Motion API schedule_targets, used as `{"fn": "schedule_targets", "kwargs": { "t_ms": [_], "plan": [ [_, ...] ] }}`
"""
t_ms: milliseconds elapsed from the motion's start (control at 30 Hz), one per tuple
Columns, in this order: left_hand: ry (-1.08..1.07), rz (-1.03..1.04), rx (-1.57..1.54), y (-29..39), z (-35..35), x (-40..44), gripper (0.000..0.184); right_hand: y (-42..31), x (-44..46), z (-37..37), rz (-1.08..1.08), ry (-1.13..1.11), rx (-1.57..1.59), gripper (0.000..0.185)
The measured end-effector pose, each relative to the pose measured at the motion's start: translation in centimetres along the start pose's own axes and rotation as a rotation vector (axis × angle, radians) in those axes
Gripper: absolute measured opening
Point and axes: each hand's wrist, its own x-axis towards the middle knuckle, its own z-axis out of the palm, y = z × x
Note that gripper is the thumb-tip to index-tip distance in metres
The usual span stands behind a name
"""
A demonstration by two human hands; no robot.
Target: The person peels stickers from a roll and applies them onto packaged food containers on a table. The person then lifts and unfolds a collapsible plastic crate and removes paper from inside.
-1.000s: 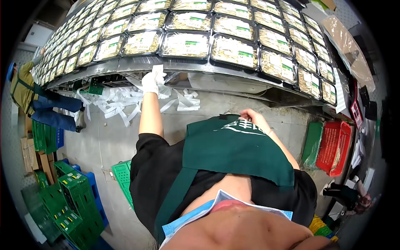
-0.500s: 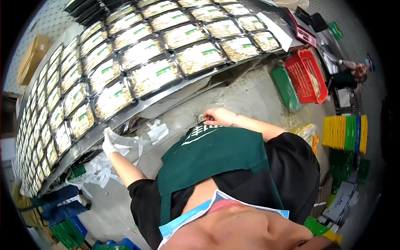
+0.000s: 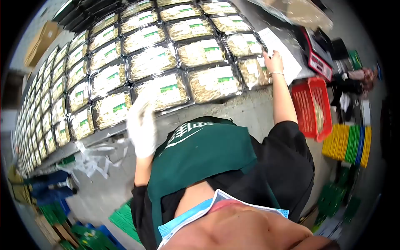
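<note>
Many black trays with clear lids and white-green labels (image 3: 168, 89) stand in rows on a metal table (image 3: 121, 130). My left hand (image 3: 141, 125), in a white glove, is blurred by motion at the table's front edge, beside the front-row trays; its fingers and anything in them cannot be made out. My bare right hand (image 3: 274, 64) is at the right end of the rows, against the edge of the last front trays (image 3: 253, 71), thumb and fingers apart. Right beside it lies a white sheet (image 3: 283, 54).
A red basket (image 3: 310, 110) stands on the floor right of the table, near a red scale (image 3: 318, 62). White strips (image 3: 93, 160) lie under the table. A co-worker (image 3: 46, 187) is at the lower left, another person (image 3: 356, 81) far right.
My right hand has moved from the apron up to the trays at the right end. My gloved left hand has moved right along the table edge. The view has shifted toward the table's right end.
</note>
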Motion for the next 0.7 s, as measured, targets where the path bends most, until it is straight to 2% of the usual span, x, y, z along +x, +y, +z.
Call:
{"fn": "schedule_targets", "kwargs": {
  "t_ms": [33,67,100,133,167,233,300,367,400,467,500,533,567,600,633,667,700],
  "plan": [
    [-0.013,0.055,-0.035,-0.8,4.5,1.4,0.034,0.5,1.4,1.5,-0.012,-0.146,-0.105,0.063],
    [-0.107,0.147,0.006,1.4,8.1,3.9,0.038,0.4,2.4,2.1,0.026,-0.293,0.012,0.063],
    [-0.102,0.248,0.181,2.8,11.2,5.9,0.044,0.1,3.0,2.3,0.068,-0.441,0.122,0.062],
    [-0.099,0.314,0.354,0.5,14.9,6.8,0.057,-0.6,3.6,1.5,0.08,-0.521,0.099,0.063],
    [-0.18,0.208,0.593,1.1,17.2,7.4,0.071,-1.0,3.8,0.6,0.088,-0.601,0.068,0.063],
    [-0.186,0.141,0.707,0.6,20.2,7.0,0.077,-0.4,4.2,0.4,0.054,-0.653,0.026,0.061],
    [-0.169,0.092,0.682,0.9,21.1,6.5,0.079,0.6,5.1,1.2,0.002,-0.672,-0.011,0.061],
    [-0.19,0.036,0.6,2.0,21.0,5.8,0.083,2.3,5.6,1.9,-0.121,-0.593,0.119,0.061],
    [-0.171,0.023,0.619,2.6,21.3,5.4,0.082,3.5,6.0,3.4,-0.109,-0.567,0.122,0.06],
    [-0.018,0.016,0.601,1.9,21.3,4.9,0.081,4.3,6.3,4.2,-0.152,-0.598,0.277,0.052],
    [0.115,0.033,0.57,0.6,21.3,4.9,0.081,6.3,6.8,7.0,-0.205,-0.621,0.532,0.046],
    [0.137,-0.272,0.509,0.0,21.7,5.2,0.076,6.0,7.5,6.1,-0.126,-0.817,0.59,0.054],
    [-0.107,-0.706,0.338,3.1,19.1,6.8,0.072,6.8,8.0,7.0,-0.231,-0.806,0.638,0.054],
    [-0.16,-0.751,0.182,2.7,18.4,6.9,0.072,5.6,7.4,5.3,-0.21,-0.72,0.562,0.055],
    [-0.025,-0.604,0.326,1.0,19.8,5.9,0.067,5.5,7.6,4.9,-0.236,-0.763,0.604,0.056],
    [-0.059,-0.621,0.345,1.8,19.3,5.8,0.068,6.4,8.0,6.7,-0.11,-0.8,0.709,0.054],
    [-0.093,-0.637,0.364,2.6,18.7,5.7,0.07,7.4,8.3,7.2,-0.125,-0.796,0.653,0.052]
  ]
}}
